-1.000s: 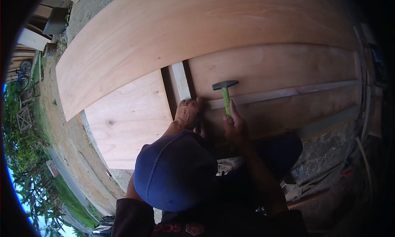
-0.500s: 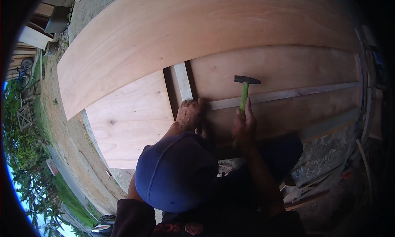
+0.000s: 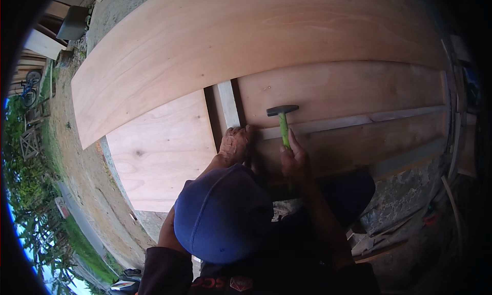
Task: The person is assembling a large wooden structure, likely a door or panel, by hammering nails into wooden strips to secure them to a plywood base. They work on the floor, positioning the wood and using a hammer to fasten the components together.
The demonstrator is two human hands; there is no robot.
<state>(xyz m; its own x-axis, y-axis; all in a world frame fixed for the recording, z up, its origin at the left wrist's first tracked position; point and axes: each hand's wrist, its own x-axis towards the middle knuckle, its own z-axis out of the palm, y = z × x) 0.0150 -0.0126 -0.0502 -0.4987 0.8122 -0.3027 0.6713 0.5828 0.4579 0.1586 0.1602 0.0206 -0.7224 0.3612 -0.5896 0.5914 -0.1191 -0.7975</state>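
My right hand point(image 3: 295, 161) is wrapped around the green handle of a hammer point(image 3: 284, 122), whose dark metal head is raised over the panel frame. Left of it, my left hand point(image 3: 236, 144) is closed over the near end of a pale wooden strip point(image 3: 228, 104), its fingers bent; whether they also pinch something small is hidden. That strip meets a long wooden strip point(image 3: 353, 122) running to the right. Beneath lies a plywood panel point(image 3: 338, 85) edged with wood. A blue cap point(image 3: 220, 218) covers part of my left arm.
A large plywood sheet point(image 3: 246, 44) spans the far side. A lighter plywood piece point(image 3: 159, 146) lies to the left of my left hand. Rough stone or concrete point(image 3: 400, 192) and scrap wood point(image 3: 379, 249) are at the near right. A bicycle point(image 3: 31, 87) stands far left.
The hammer and my right hand have moved left, closer to my left hand, and slightly toward me. My left hand stays on the strip.
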